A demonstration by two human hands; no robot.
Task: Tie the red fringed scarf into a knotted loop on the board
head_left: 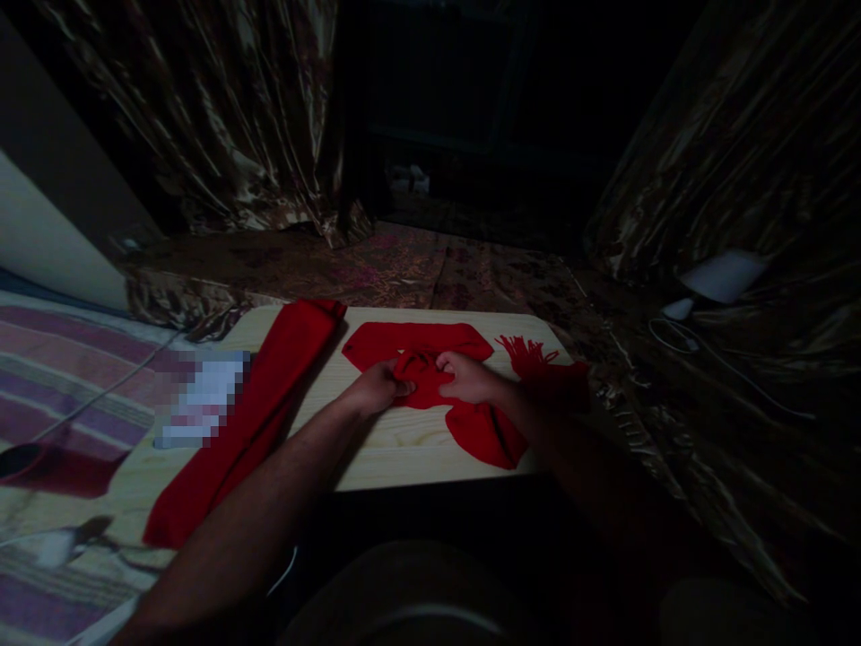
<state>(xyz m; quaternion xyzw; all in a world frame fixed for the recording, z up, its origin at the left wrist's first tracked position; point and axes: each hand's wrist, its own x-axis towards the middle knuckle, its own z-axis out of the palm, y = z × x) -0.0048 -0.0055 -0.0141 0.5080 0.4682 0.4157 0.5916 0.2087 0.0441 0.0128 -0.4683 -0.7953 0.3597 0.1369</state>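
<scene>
A red fringed scarf [417, 345] lies bunched on a pale wooden board [396, 449]. Its tassels [528, 352] spread toward the right edge. My left hand [378, 388] and my right hand [467, 377] meet at the scarf's middle, each with fingers closed on a raised fold of the red cloth. A second red scarf [262, 408], folded into a long strip, lies diagonally at the board's left, untouched.
A striped cloth [60, 377] covers the surface at left, with a thin white cable [100, 395] across it. Patterned brown fabric [377, 265] lies beyond the board. A white device with cable [719, 278] rests at right. Shiny curtains [221, 117] hang behind.
</scene>
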